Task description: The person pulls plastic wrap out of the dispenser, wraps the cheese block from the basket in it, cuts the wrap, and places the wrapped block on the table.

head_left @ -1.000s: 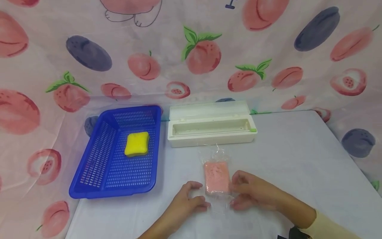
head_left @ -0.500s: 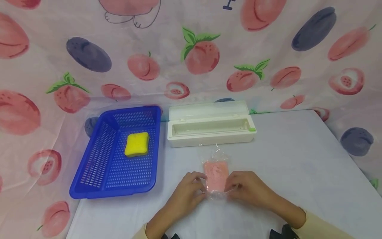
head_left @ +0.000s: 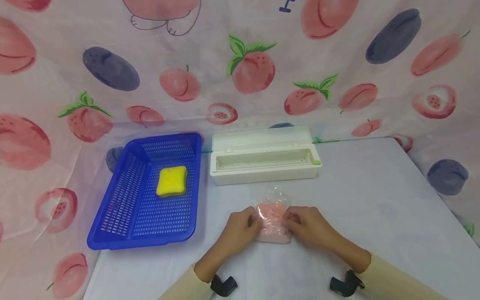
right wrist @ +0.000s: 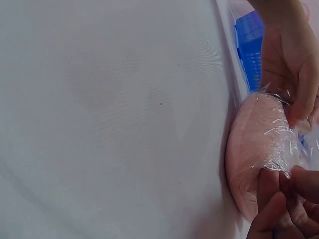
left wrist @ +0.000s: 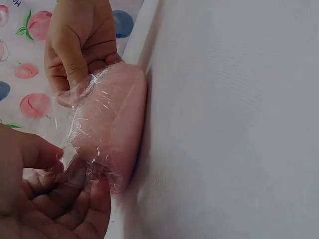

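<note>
A pink block (head_left: 275, 237), which looks like a sponge, lies on the white table with clear plastic film (head_left: 273, 216) drawn over its top. On its left side my left hand (head_left: 240, 229) pinches the film between thumb and fingers. Across from it my right hand (head_left: 309, 225) pinches the film at the right side. In the left wrist view, the wrinkled film (left wrist: 94, 119) covers the upper face of the block (left wrist: 130, 114), and its lower side shows pink. The right wrist view has the right fingers (right wrist: 279, 209) at the film's edge.
A blue perforated basket (head_left: 140, 243) stands at the left with a yellow sponge (head_left: 172, 181) in it. Behind the block is a long white box (head_left: 262, 177) with its lid up, resembling a film dispenser. A fruit-print cloth (head_left: 255, 104) hangs behind the table.
Both hands have taken hold of the film's near end and folded it forward over the pink block. The near film flap no longer lies on the table.
</note>
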Motion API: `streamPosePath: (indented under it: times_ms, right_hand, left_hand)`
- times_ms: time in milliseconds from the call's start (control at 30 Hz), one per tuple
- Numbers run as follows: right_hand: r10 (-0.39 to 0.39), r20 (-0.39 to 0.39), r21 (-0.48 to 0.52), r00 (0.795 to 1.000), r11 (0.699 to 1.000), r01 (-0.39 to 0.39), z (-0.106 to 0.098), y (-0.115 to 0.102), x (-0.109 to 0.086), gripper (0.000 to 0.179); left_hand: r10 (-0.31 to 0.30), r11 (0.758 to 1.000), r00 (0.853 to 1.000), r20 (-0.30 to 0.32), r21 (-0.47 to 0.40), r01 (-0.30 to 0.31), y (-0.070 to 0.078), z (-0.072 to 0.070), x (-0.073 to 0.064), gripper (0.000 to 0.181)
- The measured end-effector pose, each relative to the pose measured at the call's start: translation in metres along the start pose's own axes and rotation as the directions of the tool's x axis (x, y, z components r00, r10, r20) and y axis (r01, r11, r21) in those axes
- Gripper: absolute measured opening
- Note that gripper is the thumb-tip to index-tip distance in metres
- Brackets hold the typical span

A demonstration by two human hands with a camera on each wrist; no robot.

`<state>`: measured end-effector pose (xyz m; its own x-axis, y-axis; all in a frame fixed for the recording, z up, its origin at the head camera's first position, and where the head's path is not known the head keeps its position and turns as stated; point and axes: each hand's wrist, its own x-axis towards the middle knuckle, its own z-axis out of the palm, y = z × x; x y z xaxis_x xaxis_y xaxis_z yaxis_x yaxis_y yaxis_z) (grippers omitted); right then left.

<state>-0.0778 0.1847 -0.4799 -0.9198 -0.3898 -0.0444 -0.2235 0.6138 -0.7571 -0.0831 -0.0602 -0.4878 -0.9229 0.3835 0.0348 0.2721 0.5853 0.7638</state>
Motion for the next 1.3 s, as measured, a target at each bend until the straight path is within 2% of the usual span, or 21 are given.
streamPosePath:
  times_ms: [133,233,333,467,567,633,667,767,800,833,867,900,967,1000,1033,1067,1133,1200,1233,1267,1300]
  right_hand:
    - [0.005,-0.046,-0.018,0.999,1.0,-0.006,0.002,-0.001,0.003,0.012]
    - [-0.053,-0.101,-0.056,0.993,0.997,0.047,0.005,-0.002,0.005,0.021]
    - [-0.16,-0.12,-0.108,0.98,0.983,0.147,0.008,-0.002,0.007,0.026]
    - [-0.278,-0.048,-0.17,0.959,0.949,0.267,0.006,-0.005,0.004,0.018]
    - [-0.304,0.07,-0.269,0.95,0.911,0.311,0.001,-0.008,-0.001,0.022]
    - [-0.309,0.151,-0.349,0.939,0.872,0.343,-0.001,-0.009,-0.006,0.027]
    - [-0.309,0.186,-0.386,0.933,0.85,0.359,-0.003,-0.009,-0.008,0.031]
    - [-0.317,0.255,-0.452,0.913,0.796,0.402,-0.008,-0.009,-0.012,0.036]
    - [-0.345,0.262,-0.465,0.901,0.773,0.432,-0.01,-0.009,-0.013,0.037]
    - [-0.362,0.266,-0.468,0.894,0.762,0.447,-0.012,-0.008,-0.013,0.039]
    - [-0.358,0.275,-0.467,0.892,0.761,0.45,-0.015,-0.008,-0.014,0.041]
    - [-0.358,0.281,-0.464,0.89,0.761,0.453,-0.017,-0.007,-0.014,0.042]
    - [-0.365,0.289,-0.461,0.885,0.757,0.463,-0.02,-0.005,-0.014,0.046]
    - [-0.358,0.3,-0.457,0.884,0.76,0.462,-0.02,-0.004,-0.014,0.047]
    - [-0.326,0.316,-0.447,0.891,0.777,0.443,-0.021,-0.004,-0.015,0.049]
    - [-0.293,0.335,-0.437,0.896,0.794,0.423,-0.021,-0.004,-0.015,0.051]
    - [-0.241,0.37,-0.417,0.897,0.82,0.393,-0.021,-0.003,-0.015,0.054]
    - [-0.167,0.403,-0.396,0.9,0.855,0.336,-0.022,-0.002,-0.016,0.057]
    - [-0.143,0.414,-0.383,0.899,0.869,0.314,-0.022,-0.001,-0.016,0.058]
    - [-0.126,0.421,-0.37,0.898,0.88,0.297,-0.022,-0.001,-0.016,0.058]
    - [-0.123,0.426,-0.355,0.896,0.889,0.291,-0.023,0.0,-0.017,0.058]
  left_hand:
    - [-0.02,0.999,0.999,-0.03,0.03,0.021,0.0,0.006,0.004,0.018]
    - [0.053,0.992,0.995,-0.082,0.121,-0.043,0.003,0.011,0.005,0.022]
    - [0.14,0.973,0.981,-0.137,0.2,-0.111,0.007,0.012,0.004,0.019]
    - [0.171,0.971,0.975,-0.141,0.19,-0.143,0.013,0.009,0.001,0.011]
    - [0.202,0.958,0.978,-0.046,0.216,-0.187,0.017,0.004,-0.004,0.011]
    - [0.256,0.909,0.966,0.048,0.328,-0.257,0.017,0.002,-0.01,0.016]
    - [0.291,0.865,0.952,0.096,0.398,-0.304,0.017,0.001,-0.013,0.019]
    - [0.376,0.698,0.907,0.191,0.585,-0.413,0.015,0.002,-0.022,0.024]
    - [0.395,0.652,0.897,0.2,0.626,-0.427,0.014,0.003,-0.024,0.026]
    - [0.407,0.622,0.889,0.21,0.649,-0.438,0.014,0.003,-0.026,0.027]
    - [0.406,0.634,0.89,0.207,0.639,-0.437,0.014,0.002,-0.028,0.028]
    - [0.375,0.69,0.906,0.198,0.593,-0.415,0.015,0.002,-0.028,0.025]
    - [0.346,0.755,0.916,0.203,0.52,-0.4,0.015,-0.001,-0.028,0.026]
    - [0.307,0.814,0.93,0.202,0.451,-0.366,0.014,-0.002,-0.027,0.028]
    - [0.266,0.867,0.942,0.203,0.378,-0.326,0.014,-0.003,-0.025,0.029]
    - [0.249,0.894,0.945,0.213,0.325,-0.309,0.013,-0.004,-0.023,0.031]
    - [0.225,0.915,0.942,0.249,0.28,-0.292,0.01,-0.006,-0.02,0.033]
    - [0.164,0.951,0.951,0.262,0.215,-0.223,0.008,-0.007,-0.017,0.032]
    - [0.183,0.937,0.942,0.282,0.241,-0.255,0.007,-0.007,-0.015,0.032]
    - [0.182,0.938,0.939,0.292,0.236,-0.255,0.006,-0.007,-0.013,0.031]
    - [0.15,0.957,0.945,0.289,0.199,-0.213,0.005,-0.007,-0.011,0.03]
